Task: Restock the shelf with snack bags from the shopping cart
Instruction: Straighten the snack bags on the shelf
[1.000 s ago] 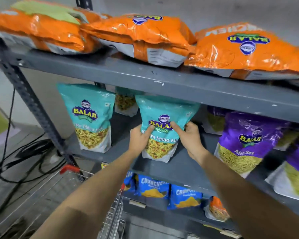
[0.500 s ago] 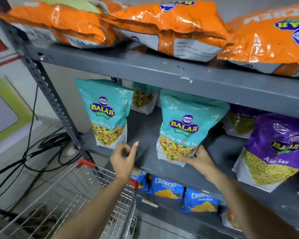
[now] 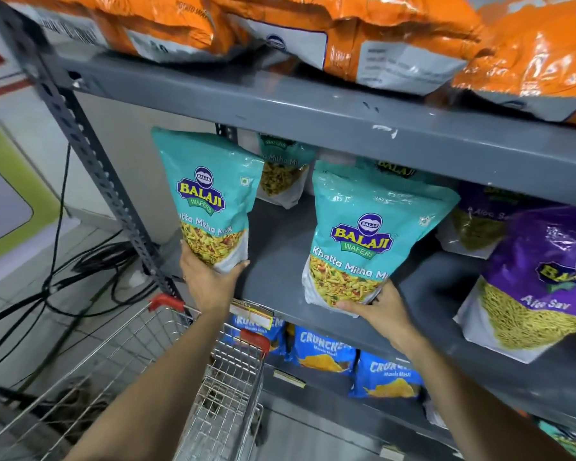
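Observation:
Two teal Balaji Khatta Mitha Mix bags stand upright on the grey middle shelf [image 3: 273,257]. My left hand [image 3: 210,281] grips the bottom of the left teal bag [image 3: 207,194] at the shelf's left end. My right hand [image 3: 379,307] holds the lower right corner of the right teal bag [image 3: 369,241] near the shelf's front edge. Two more teal bags [image 3: 280,168] stand behind them. The wire shopping cart [image 3: 140,377] with red corners sits below my left arm; what lies inside it is unclear.
Purple Aloo Sev bags [image 3: 539,281] fill the shelf's right side. Orange bags [image 3: 379,31] lie on the top shelf. Blue Crunchem bags [image 3: 323,351] stand on the lower shelf. A perforated upright post [image 3: 90,151] frames the left, with black cables [image 3: 64,287] on the floor.
My left hand has moved from the gap between the bags onto the bottom of the left teal bag. My right hand stays at the right teal bag. The view has come closer.

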A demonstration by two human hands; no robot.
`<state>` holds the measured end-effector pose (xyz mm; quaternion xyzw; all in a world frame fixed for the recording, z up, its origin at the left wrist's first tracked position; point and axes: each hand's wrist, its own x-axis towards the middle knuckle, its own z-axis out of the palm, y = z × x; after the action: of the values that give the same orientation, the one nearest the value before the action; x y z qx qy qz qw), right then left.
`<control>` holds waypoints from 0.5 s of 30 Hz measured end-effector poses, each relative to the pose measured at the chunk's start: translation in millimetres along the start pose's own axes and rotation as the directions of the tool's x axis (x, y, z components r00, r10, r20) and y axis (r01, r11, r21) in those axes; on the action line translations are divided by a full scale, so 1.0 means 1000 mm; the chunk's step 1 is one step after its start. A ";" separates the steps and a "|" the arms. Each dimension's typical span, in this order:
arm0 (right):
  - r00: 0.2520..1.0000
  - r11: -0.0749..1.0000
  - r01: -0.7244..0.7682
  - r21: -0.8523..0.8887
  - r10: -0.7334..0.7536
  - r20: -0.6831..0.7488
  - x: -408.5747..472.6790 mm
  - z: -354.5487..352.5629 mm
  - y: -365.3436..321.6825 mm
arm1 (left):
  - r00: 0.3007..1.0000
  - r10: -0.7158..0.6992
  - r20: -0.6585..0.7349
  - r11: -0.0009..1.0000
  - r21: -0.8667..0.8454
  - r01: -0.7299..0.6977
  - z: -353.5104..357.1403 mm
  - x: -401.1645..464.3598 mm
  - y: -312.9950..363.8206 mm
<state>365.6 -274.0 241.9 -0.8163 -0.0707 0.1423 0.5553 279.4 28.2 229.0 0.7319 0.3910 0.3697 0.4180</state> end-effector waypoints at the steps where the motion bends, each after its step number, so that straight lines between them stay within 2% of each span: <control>1: 1.000 1.000 -0.003 0.006 0.003 0.002 -0.001 0.000 0.000 | 1.000 0.003 -0.005 1.000 -0.002 -0.003 0.000 -0.001 0.000; 7: 1.000 0.999 0.011 0.033 -0.012 0.017 -0.003 0.002 -0.004 | 0.999 -0.012 0.053 1.000 -0.004 0.012 -0.003 -0.003 0.001; 9: 0.999 0.995 0.022 0.101 -0.027 0.043 -0.006 0.002 -0.006 | 0.994 -0.061 0.088 0.998 -0.018 0.063 -0.003 -0.013 0.002; 11: 0.997 0.981 0.033 0.191 -0.046 0.063 -0.012 -0.004 -0.004 | 0.996 -0.073 0.041 0.994 -0.082 0.076 -0.005 -0.034 0.006; 13: 0.998 0.976 0.042 0.213 -0.050 0.035 -0.022 -0.018 0.004 | 0.993 0.117 0.002 0.986 -0.121 -0.116 -0.005 -0.060 0.014; 15: 0.999 0.976 0.048 0.212 -0.042 -0.031 -0.035 -0.040 0.014 | 0.943 0.322 0.083 0.945 -0.092 -0.315 -0.002 -0.090 0.025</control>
<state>344.0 -324.3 248.3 -0.7521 -0.0662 0.1256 0.6436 246.6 -58.8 233.3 0.7859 0.2322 0.4113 0.3991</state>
